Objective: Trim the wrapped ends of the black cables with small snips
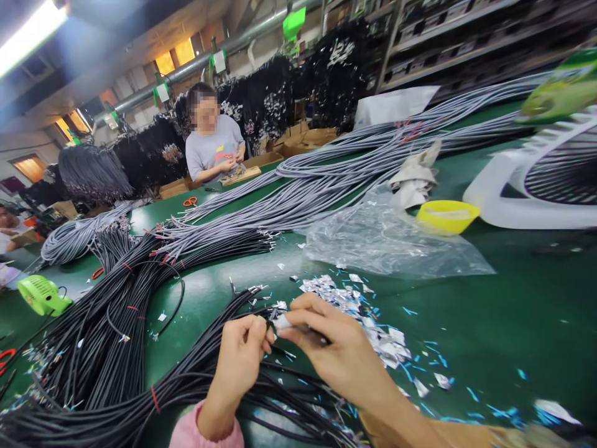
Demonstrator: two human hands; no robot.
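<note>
1. The left hand (242,348), in a pink sleeve (205,429), has its fingers closed in a pinch at the end of a black cable (270,324); its exact hold is partly hidden.
2. The right hand (336,336) pinches a small whitish piece (282,322) at that cable end, thumb and fingers together.
3. Black cables (186,379) lie beneath both hands on the green table (513,286).
4. Silvery foil scraps (389,348) lie just beyond the right hand.
5. Farther off are a clear plastic bag (387,246), a yellow bowl (443,226) and grey cables (298,202).
6. Across the table, a co-worker (212,149) handles something small.
</note>
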